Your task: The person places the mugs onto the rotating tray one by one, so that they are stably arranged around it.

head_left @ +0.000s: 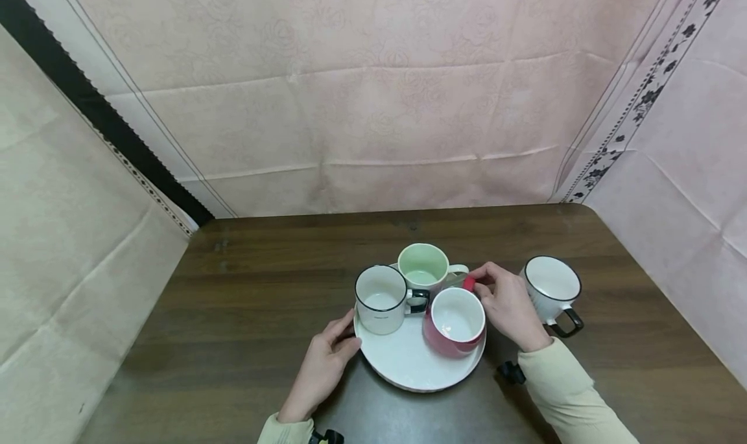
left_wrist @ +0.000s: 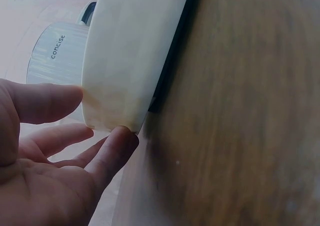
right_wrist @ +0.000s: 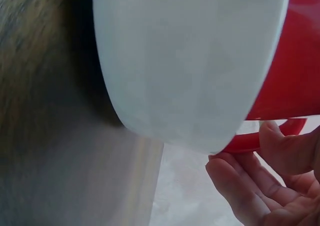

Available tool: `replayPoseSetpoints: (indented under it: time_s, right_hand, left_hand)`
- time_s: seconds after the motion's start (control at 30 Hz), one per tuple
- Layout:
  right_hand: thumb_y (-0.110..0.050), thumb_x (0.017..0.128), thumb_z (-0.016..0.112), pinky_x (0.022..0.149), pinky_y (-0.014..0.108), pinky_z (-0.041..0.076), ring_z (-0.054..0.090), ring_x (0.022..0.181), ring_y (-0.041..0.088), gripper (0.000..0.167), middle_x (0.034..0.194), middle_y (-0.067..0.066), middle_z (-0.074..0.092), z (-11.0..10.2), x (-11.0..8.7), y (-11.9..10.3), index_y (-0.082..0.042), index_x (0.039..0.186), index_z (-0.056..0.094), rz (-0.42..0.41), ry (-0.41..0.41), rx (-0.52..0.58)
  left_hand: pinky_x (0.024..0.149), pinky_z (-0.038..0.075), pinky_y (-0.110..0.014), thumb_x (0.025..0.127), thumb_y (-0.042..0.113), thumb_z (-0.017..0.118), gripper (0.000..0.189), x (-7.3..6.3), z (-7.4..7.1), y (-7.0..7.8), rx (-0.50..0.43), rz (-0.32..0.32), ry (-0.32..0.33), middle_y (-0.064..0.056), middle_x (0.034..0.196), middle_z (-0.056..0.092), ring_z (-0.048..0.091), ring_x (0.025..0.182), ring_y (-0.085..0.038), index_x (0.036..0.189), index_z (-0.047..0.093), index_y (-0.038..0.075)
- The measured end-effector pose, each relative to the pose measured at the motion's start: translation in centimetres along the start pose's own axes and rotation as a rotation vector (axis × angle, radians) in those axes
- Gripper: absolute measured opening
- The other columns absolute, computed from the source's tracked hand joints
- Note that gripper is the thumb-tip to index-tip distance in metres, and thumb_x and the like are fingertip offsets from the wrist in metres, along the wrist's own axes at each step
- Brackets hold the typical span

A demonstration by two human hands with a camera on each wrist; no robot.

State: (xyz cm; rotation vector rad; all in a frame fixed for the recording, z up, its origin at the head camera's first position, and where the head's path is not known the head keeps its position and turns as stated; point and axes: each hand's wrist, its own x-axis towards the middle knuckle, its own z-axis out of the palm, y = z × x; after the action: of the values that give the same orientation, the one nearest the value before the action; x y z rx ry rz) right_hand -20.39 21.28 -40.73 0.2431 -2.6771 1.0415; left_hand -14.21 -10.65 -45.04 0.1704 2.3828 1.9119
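A thick, round white tray (head_left: 403,363) carries three mugs. My left hand (head_left: 321,366) holds its left edge; in the left wrist view the thumb lies at the upper rim and the fingertips (left_wrist: 122,136) bear on the side lower down. My right hand (head_left: 508,301) pinches the handle (right_wrist: 245,143) of a red mug (head_left: 445,341), white inside, at the tray's right side. That handle points to the back right. At the tray's left stands a white mug (head_left: 372,314) with a black rim and handle, lettered "concise" (left_wrist: 58,46). Behind them is a pale green mug (head_left: 423,269).
Another white mug (head_left: 551,279) with a black rim and handle stands on the brown wooden table (head_left: 251,340), right beside my right wrist. Pale cloth (head_left: 373,120) hangs behind the table and on both sides.
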Motion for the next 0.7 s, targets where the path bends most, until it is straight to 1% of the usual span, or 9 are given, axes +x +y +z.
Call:
replayPoseSetpoints:
  time_s: [0.13,0.27,0.57,0.7]
  right_hand:
    - [0.004,0.089,0.061,0.070,0.039,0.055,0.063,0.083,0.025,0.017,0.097,0.014,0.069,0.13,-0.08,0.14,-0.003,0.103,0.068,0.039,-0.032,0.021]
    - [0.002,0.090,0.061,0.072,0.041,0.056,0.062,0.083,0.026,0.017,0.099,0.015,0.068,0.15,-0.13,0.30,-0.002,0.105,0.067,0.074,-0.061,0.039]
    - [0.000,0.090,0.064,0.072,0.040,0.057,0.062,0.081,0.025,0.015,0.099,0.015,0.068,0.22,0.03,0.45,-0.001,0.105,0.067,0.103,-0.091,0.050]
    - [0.000,0.090,0.064,0.073,0.041,0.057,0.063,0.083,0.026,0.015,0.099,0.015,0.068,0.32,0.08,0.50,-0.001,0.105,0.067,0.107,-0.097,0.052]
  left_hand:
    - [0.092,0.047,-0.020,0.095,0.006,0.062,0.053,0.01,0.05,-0.05,-0.002,-0.002,-0.005,-0.015,0.128,0.055,0.054,0.119,-0.027,0.144,0.045,0.004]
    - [0.092,0.047,-0.020,0.095,0.006,0.062,0.053,0.04,0.06,-0.04,0.000,-0.007,-0.008,-0.015,0.128,0.055,0.054,0.120,-0.027,0.144,0.045,0.004]
    - [0.092,0.047,-0.020,0.095,0.005,0.062,0.053,0.04,0.05,-0.01,0.009,-0.011,-0.003,-0.015,0.128,0.055,0.054,0.119,-0.027,0.144,0.044,0.003]
    - [0.092,0.046,-0.020,0.095,0.006,0.062,0.052,0.06,0.01,0.08,0.011,-0.015,0.002,-0.015,0.129,0.055,0.054,0.119,-0.026,0.144,0.045,0.004]
